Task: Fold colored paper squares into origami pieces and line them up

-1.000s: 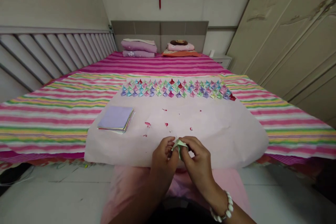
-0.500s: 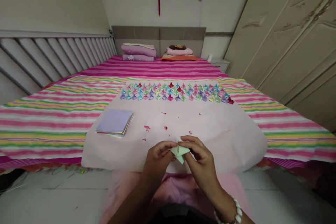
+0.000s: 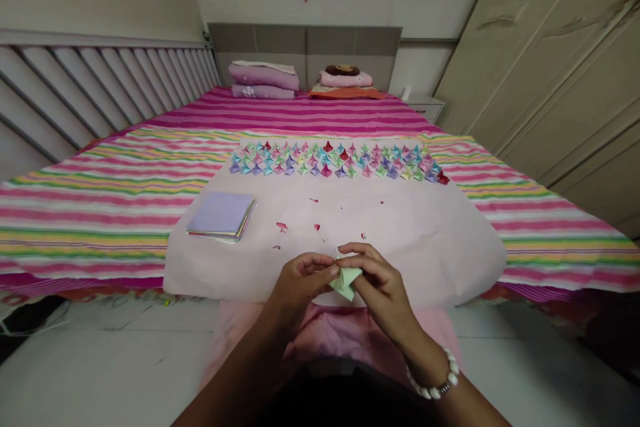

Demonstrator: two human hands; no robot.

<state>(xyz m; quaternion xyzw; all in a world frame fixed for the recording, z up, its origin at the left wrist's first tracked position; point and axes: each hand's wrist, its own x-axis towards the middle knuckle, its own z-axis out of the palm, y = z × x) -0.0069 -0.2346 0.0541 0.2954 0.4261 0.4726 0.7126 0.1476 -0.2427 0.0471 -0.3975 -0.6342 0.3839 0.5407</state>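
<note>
A pale green folded paper piece (image 3: 347, 279) is held between my two hands, close to the near edge of a large pale pink sheet (image 3: 425, 233). My left hand (image 3: 303, 282) pinches its left side, the thumb lying over the folds. Fingers of my right hand (image 3: 376, 280) grip the right side and top. Part of the paper is hidden behind my fingers. Beyond my hands, rows of small folded paper pieces (image 3: 325, 171) in many colours stand along the far side of the sheet. A stack of square paper (image 3: 223, 213), lilac on top, lies to the left.
Small red scraps (image 3: 281, 227) are scattered on the sheet. A striped bedspread (image 3: 90, 213) spreads around it. Folded bedding (image 3: 264, 80) and a pink pile (image 3: 345, 80) sit at the headboard (image 3: 355, 43). A white rail (image 3: 110, 87) runs left; a wardrobe (image 3: 555, 73) stands right.
My left thumb has moved onto the front of the green paper, which has turned slightly. The camera has tilted down, so the scene sits higher in view.
</note>
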